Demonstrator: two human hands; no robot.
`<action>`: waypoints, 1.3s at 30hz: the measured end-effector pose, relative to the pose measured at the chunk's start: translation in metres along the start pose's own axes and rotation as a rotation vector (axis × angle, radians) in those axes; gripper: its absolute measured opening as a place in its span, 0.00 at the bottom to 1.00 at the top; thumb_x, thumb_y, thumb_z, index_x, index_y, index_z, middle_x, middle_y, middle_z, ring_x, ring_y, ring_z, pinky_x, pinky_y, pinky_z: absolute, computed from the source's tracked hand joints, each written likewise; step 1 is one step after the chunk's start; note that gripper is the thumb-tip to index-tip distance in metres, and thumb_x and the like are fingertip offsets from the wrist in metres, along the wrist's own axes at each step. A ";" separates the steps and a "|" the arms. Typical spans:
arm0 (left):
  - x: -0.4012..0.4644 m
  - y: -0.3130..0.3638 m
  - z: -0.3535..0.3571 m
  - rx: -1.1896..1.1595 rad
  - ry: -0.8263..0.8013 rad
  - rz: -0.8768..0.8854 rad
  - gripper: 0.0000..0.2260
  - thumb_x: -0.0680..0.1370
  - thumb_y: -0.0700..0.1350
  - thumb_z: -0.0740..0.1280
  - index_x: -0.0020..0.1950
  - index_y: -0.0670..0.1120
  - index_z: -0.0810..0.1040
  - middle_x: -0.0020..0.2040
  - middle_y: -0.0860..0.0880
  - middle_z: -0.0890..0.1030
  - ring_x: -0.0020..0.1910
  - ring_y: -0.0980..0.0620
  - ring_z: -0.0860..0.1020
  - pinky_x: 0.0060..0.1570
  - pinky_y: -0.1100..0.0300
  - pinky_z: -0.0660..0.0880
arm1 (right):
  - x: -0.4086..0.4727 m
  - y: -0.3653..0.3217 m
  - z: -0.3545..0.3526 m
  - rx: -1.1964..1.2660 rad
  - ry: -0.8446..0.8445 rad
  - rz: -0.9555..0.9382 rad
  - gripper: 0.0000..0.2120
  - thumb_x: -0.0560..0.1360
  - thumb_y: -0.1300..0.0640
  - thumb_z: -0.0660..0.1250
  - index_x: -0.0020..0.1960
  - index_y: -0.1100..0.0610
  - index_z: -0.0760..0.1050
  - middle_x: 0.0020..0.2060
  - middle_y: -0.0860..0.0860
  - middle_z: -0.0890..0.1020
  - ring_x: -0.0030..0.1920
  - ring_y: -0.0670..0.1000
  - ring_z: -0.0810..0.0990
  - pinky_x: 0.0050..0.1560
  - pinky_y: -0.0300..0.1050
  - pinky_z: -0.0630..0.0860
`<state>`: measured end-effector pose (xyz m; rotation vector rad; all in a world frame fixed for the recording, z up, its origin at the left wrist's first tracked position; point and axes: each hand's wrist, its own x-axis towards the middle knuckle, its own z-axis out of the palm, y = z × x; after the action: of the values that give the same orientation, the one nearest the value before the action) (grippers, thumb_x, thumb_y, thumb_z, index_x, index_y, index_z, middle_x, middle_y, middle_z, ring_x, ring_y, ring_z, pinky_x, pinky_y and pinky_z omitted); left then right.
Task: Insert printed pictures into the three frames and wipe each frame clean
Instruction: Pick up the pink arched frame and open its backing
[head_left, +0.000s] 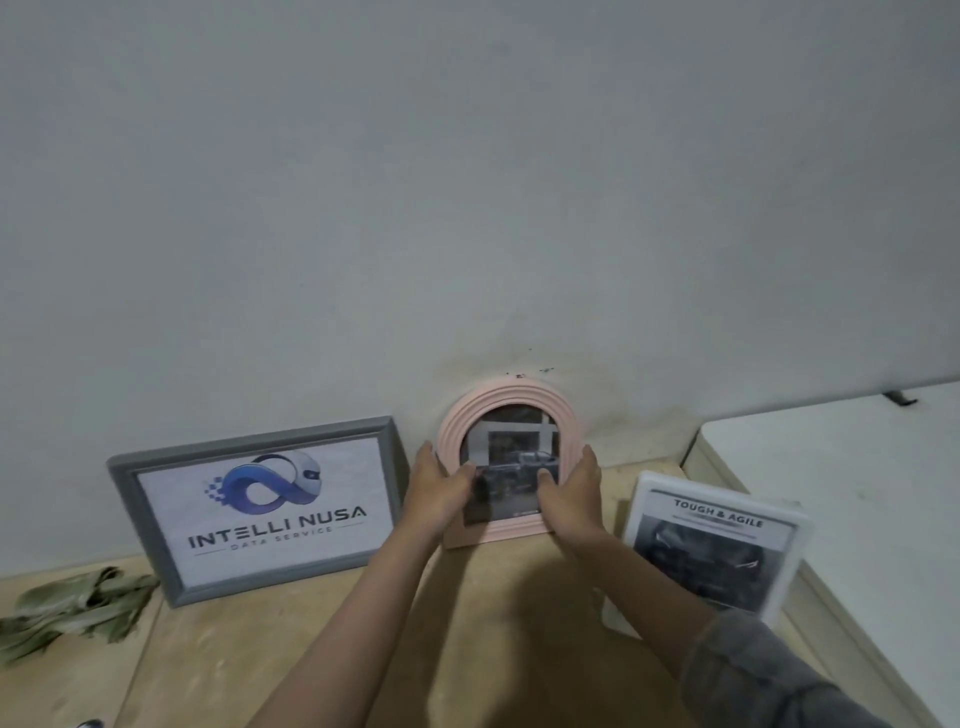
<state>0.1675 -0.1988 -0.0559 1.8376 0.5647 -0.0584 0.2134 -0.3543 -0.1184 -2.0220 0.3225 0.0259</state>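
Note:
A pink arched frame with a dark car picture stands upright against the wall, centre. My left hand grips its left edge and my right hand grips its right edge, thumbs on the glass. A grey rectangular frame holding a logo print leans against the wall to the left. To the right leans a white frame with a "Tough & Agile" car print. A crumpled green cloth lies at far left on the wooden table.
The wooden table meets a plain grey wall. A white surface adjoins the table on the right. A small dark bracket sits at its far edge.

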 end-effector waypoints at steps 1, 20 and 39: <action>0.002 0.005 0.006 0.020 0.011 -0.003 0.31 0.78 0.46 0.64 0.77 0.45 0.54 0.75 0.44 0.61 0.73 0.43 0.63 0.69 0.51 0.64 | 0.006 0.003 0.000 0.000 -0.018 -0.009 0.36 0.76 0.54 0.67 0.76 0.54 0.49 0.74 0.54 0.59 0.72 0.58 0.62 0.71 0.54 0.63; -0.057 0.006 -0.043 -0.476 0.099 -0.027 0.21 0.76 0.66 0.55 0.56 0.52 0.74 0.55 0.53 0.77 0.57 0.53 0.74 0.57 0.55 0.67 | -0.086 0.011 -0.050 0.077 -0.026 -0.978 0.09 0.77 0.59 0.63 0.51 0.64 0.76 0.43 0.52 0.77 0.42 0.44 0.77 0.37 0.36 0.77; -0.197 -0.170 -0.089 -0.999 -0.139 -0.269 0.28 0.58 0.45 0.81 0.53 0.36 0.78 0.44 0.37 0.84 0.39 0.44 0.84 0.42 0.48 0.81 | -0.215 0.138 -0.040 -0.219 -0.307 -0.378 0.23 0.74 0.47 0.63 0.65 0.57 0.70 0.59 0.55 0.73 0.62 0.58 0.71 0.61 0.49 0.68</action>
<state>-0.0966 -0.1478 -0.1142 0.7778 0.5895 -0.0673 -0.0311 -0.4019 -0.1868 -2.2258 -0.2688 0.1388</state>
